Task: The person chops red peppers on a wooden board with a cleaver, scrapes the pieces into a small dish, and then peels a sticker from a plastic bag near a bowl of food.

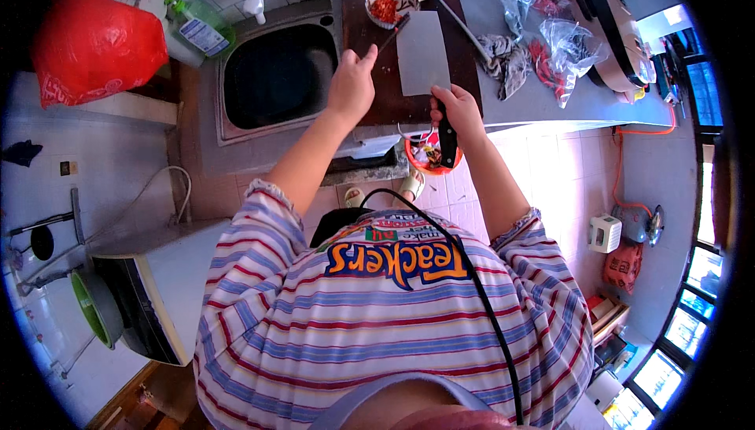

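My right hand (459, 112) is closed around the black handle of a kitchen cleaver (422, 52), its broad blade over the dark cutting board (370, 105). My left hand (354, 85) holds a thin dark utensil (394, 34), its reddish tip at the near rim of a patterned bowl (389, 6); whether it is a knife or chopsticks I cannot tell. Chopped red food, perhaps chili, lies in the bowl, which stands at the board's far edge. A long-handled ladle (457, 17) lies across the board's far right side, its handle reaching a crumpled cloth (506, 64).
Left of the board is a sink (280, 76) with a steel rim. Beyond it stand a green soap bottle (200, 27) and a red plastic bag (103, 46). Clear plastic bags (572, 46) and a rice cooker (613, 29) are at the right. An orange waste bin (433, 167) stands below the counter edge.
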`<state>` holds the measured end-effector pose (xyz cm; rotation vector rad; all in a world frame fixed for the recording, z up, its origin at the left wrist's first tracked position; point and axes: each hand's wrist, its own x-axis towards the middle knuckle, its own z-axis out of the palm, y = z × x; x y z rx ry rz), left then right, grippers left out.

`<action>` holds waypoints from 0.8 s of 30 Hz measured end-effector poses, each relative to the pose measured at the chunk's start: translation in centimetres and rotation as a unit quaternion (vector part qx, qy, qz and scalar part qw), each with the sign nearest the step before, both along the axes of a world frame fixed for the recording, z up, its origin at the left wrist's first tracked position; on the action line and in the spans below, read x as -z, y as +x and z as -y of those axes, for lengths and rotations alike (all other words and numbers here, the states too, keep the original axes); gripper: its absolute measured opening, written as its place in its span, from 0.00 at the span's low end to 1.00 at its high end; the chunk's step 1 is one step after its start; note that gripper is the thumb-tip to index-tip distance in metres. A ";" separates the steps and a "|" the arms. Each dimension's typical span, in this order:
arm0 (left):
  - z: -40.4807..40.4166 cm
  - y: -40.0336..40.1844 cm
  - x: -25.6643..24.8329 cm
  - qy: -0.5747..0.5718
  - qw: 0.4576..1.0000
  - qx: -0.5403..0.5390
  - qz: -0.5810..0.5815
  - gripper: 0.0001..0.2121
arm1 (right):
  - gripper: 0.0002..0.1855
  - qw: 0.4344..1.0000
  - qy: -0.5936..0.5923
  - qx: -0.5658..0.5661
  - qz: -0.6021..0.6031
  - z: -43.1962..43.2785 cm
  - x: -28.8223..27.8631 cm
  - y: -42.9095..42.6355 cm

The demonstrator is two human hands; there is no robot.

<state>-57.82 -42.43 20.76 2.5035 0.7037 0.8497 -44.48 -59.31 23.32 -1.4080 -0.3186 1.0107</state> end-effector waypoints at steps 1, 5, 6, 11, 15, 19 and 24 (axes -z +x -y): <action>-1.2 0.3 -0.2 0.000 1.000 -0.014 -0.006 0.18 | 0.10 1.000 0.007 0.001 -0.001 -0.4 -0.4 -0.3; -5.3 0.8 -1.4 0.019 0.994 -0.103 -0.041 0.18 | 0.10 1.000 0.015 -0.002 0.008 -1.8 -2.3 -0.7; -5.4 0.5 -2.0 0.022 0.994 -0.101 -0.045 0.18 | 0.10 1.000 0.012 0.002 0.006 -1.7 -2.4 -0.8; -1.7 -2.7 -3.1 0.013 0.999 -0.037 -0.014 0.18 | 0.11 0.993 -0.032 0.073 0.090 1.9 0.5 1.2; 0.7 -5.1 -1.0 0.008 0.998 0.008 -0.061 0.17 | 0.12 0.983 -0.094 0.138 0.076 2.7 3.6 1.5; 0.7 -3.8 1.0 0.059 0.996 0.035 -0.064 0.19 | 0.22 0.873 -0.202 0.100 0.432 0.0 5.4 1.7; 0.0 -1.1 0.9 0.075 0.993 0.012 -0.085 0.20 | 0.22 0.852 -0.318 0.038 0.414 -3.0 3.1 1.2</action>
